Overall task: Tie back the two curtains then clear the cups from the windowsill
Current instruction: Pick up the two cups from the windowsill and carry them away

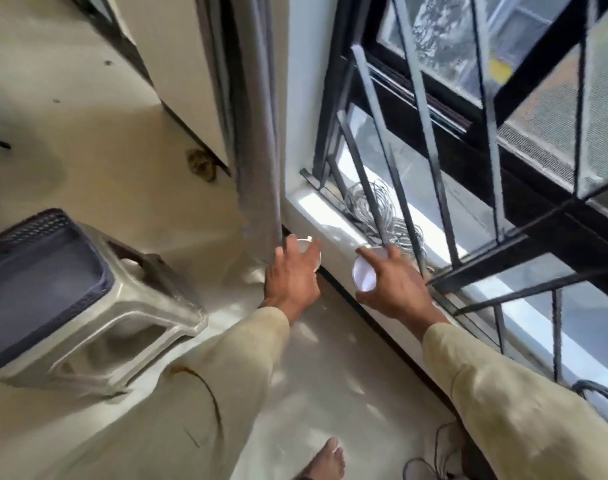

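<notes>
White cup (311, 252) in my left hand (292, 277), fingers curled over it from above, arm stretched forward; it hangs just off the windowsill's (316, 209) left corner, beside the grey curtain (261, 150). My right hand (394, 285), arm likewise extended, grips a second cup (364, 273) round its side, mouth tipped toward me, over the sill's front edge near the coiled wire (382, 209).
</notes>
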